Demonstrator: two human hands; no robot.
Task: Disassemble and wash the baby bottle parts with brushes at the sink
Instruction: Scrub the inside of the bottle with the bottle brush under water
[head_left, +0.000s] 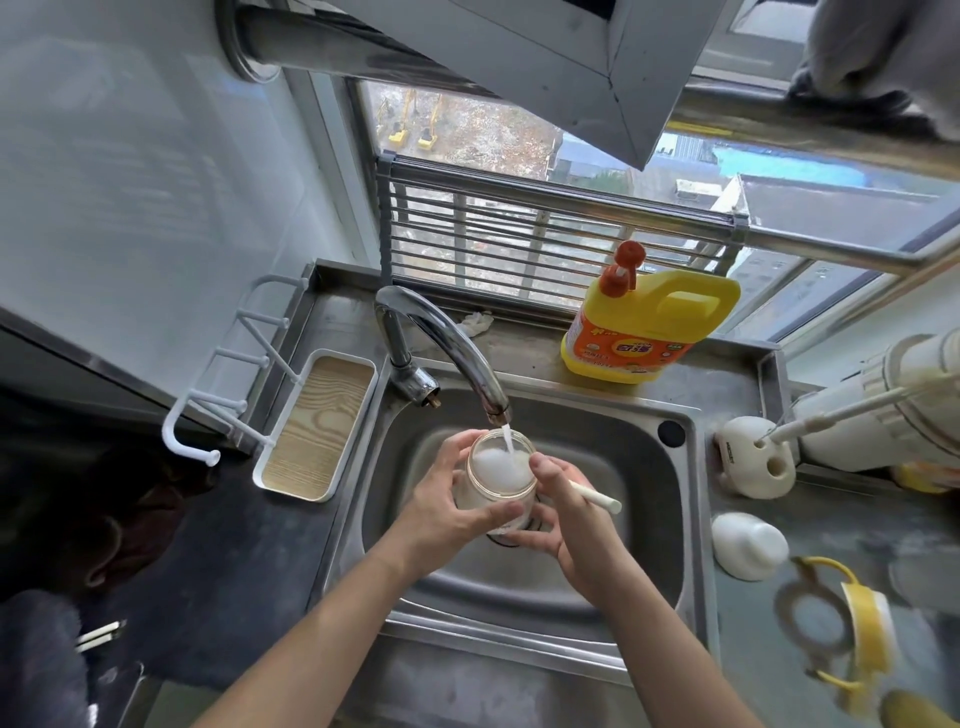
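A clear baby bottle body (500, 480) stands upright over the steel sink (613, 415), its open mouth under the faucet (441, 343). A thin stream of water runs into it and foam fills the top. My left hand (447, 512) grips the bottle's left side. My right hand (563, 525) supports the bottle's lower right side and also holds a cream brush handle (597, 496) that points right. On the counter at right lie a white cap (748, 543) and a yellow handled collar ring (836, 623).
A yellow dish-soap jug (644, 325) stands behind the sink. A white brush holder (753, 457) with a brush sits right of the basin, a white-rimmed wooden tray (311, 426) and a white rack (228, 364) left. A dark counter lies at front left.
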